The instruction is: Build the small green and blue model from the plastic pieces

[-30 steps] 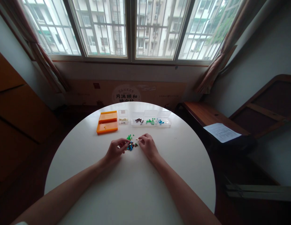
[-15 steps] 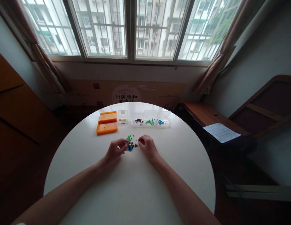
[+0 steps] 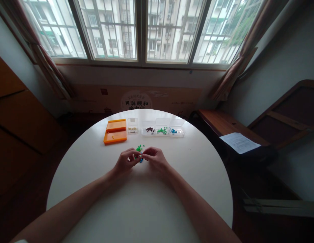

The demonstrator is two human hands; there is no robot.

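My left hand (image 3: 127, 159) and my right hand (image 3: 155, 156) meet over the middle of the white table, fingertips pinched together and almost touching. Whatever lies between the fingertips is too small to make out. Just beyond them is a little heap of green pieces (image 3: 139, 148). Blue pieces (image 3: 141, 161) show below the fingertips, partly covered by my hands. Other small pieces of the pile are hidden behind the fingers.
An orange tray (image 3: 115, 137) with a few tiny pieces stands at the back left. Beside it is a small clear box (image 3: 133, 131) of beige bits. A clear compartment box (image 3: 162, 135) with open lids holds dark, green and blue pieces. Papers (image 3: 239, 143) lie on the wooden bench (image 3: 223, 125).
My right hand has moved left until its fingertips meet those of my left hand, now covering more of the small pieces. The left hand has barely shifted.
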